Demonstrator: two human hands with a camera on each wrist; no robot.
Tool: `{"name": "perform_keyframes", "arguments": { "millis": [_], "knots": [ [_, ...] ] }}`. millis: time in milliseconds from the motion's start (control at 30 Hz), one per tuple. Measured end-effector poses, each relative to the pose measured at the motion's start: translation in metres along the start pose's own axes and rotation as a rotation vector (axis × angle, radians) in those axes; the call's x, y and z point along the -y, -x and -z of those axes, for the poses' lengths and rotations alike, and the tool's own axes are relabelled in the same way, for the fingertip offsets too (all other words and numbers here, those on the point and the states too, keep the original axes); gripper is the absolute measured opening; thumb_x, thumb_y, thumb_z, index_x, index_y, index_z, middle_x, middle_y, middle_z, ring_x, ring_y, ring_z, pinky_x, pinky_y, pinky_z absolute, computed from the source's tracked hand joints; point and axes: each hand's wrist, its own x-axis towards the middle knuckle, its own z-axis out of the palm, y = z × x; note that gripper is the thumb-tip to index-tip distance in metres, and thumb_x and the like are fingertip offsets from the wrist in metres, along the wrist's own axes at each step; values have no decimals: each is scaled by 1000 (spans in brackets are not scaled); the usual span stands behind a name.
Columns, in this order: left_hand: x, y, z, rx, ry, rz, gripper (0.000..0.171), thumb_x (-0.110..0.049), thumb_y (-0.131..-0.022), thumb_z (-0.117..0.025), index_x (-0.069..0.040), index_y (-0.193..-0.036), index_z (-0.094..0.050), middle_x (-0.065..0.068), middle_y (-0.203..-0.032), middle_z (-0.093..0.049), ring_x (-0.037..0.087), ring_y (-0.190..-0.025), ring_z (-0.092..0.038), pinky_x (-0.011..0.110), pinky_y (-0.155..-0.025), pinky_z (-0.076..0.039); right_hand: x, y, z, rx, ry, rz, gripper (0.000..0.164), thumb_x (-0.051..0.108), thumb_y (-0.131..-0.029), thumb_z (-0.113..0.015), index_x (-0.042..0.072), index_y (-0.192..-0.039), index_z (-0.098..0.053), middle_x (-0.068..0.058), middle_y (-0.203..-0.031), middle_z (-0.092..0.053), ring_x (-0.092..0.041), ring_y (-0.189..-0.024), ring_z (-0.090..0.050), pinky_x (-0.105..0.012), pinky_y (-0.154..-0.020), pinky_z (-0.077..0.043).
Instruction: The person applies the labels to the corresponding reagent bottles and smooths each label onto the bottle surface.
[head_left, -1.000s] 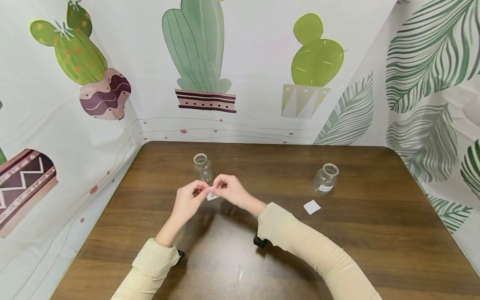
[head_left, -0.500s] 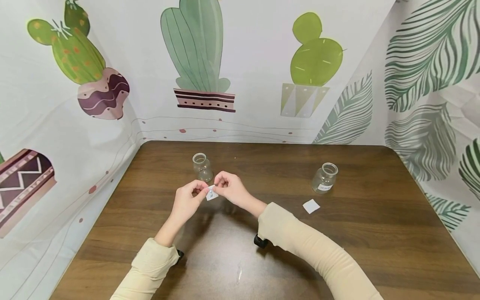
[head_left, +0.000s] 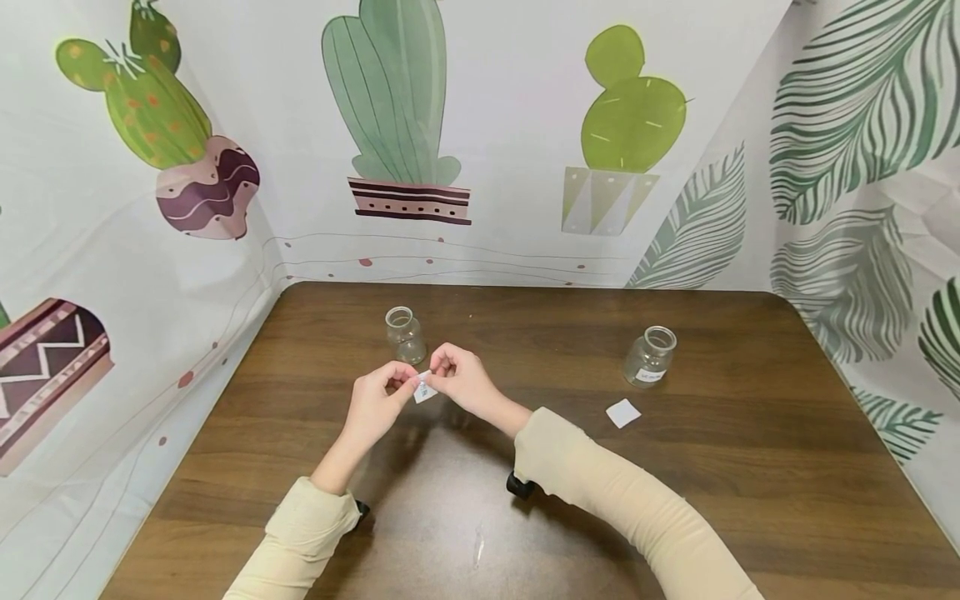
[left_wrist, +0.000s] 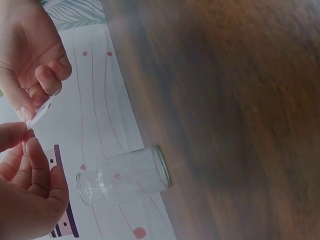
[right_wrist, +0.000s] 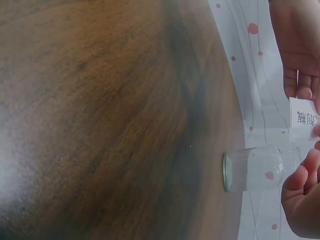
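Observation:
A small white label with printed dark characters [head_left: 425, 388] is held up between both hands over the table. The left hand [head_left: 377, 403] pinches its left side between thumb and fingertips. Opposite it, the right hand [head_left: 467, 385] pinches the upper right side. In the right wrist view the label [right_wrist: 302, 119] shows its printed characters, partly covered by fingers. Just behind the hands stands an upright clear glass jar [head_left: 406, 336] with no lid. The left wrist view shows this jar [left_wrist: 131, 176] with no label on the side facing that camera.
On the right of the brown wooden table [head_left: 720, 492] stands another open glass jar [head_left: 651, 357] with a white label on its front. A white square of paper [head_left: 623, 413] lies before it. Printed cloth [head_left: 517, 150] hangs along the back and sides.
Both hands keep hold of the label at nearly the same place. The label has tilted a little, so more of its printed face shows than a second ago.

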Motion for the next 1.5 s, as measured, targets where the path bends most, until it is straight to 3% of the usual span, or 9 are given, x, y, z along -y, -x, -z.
{"name": "perform_keyframes", "arguments": {
  "millis": [300, 567, 1000, 1400, 1500],
  "knots": [
    [0, 1, -1, 1, 21, 3, 9, -11, -79, -64, -2, -79, -62, 4, -70, -62, 10, -65, -55, 19, -60, -45, 1, 1, 0, 11, 10, 2, 13, -8, -73, -61, -12, -78, -49, -19, -65, -51, -14, -55, -42, -14, -49, -33],
    [-1, 2, -1, 8, 30, 10, 6, -10, -78, -64, -4, -80, -62, 4, -70, -63, 9, -65, -54, 19, -60, -45, 0, 2, -1, 0, 48, -1, 11, -7, -74, -61, -9, -73, -51, -14, -63, -50, -13, -55, -41, -13, -50, -32],
    [-1, 0, 4, 132, -46, -26, 10, -17, -82, -59, -9, -82, -65, 1, -72, -66, 7, -61, -55, 20, -56, -42, -4, 4, 4, 60, 76, 64, 10, -5, -75, -61, -6, -73, -51, -13, -65, -51, -15, -56, -42, -14, -50, -33],
    [2, -1, 4, 223, -35, 33, 9, -15, -82, -57, -10, -79, -65, 1, -76, -67, 8, -69, -58, 21, -61, -43, -7, 7, 7, 130, 75, 92, 9, -5, -75, -61, -4, -73, -52, -10, -63, -49, -13, -55, -40, -14, -50, -32],
    [3, -1, 4, 225, -38, 35, 10, -14, -82, -56, -9, -80, -65, 2, -76, -66, 8, -68, -57, 21, -61, -43, -20, 3, 4, 133, 80, 95, 10, -4, -74, -62, -3, -73, -52, -9, -63, -49, -11, -55, -41, -15, -49, -33]
  ]
}}
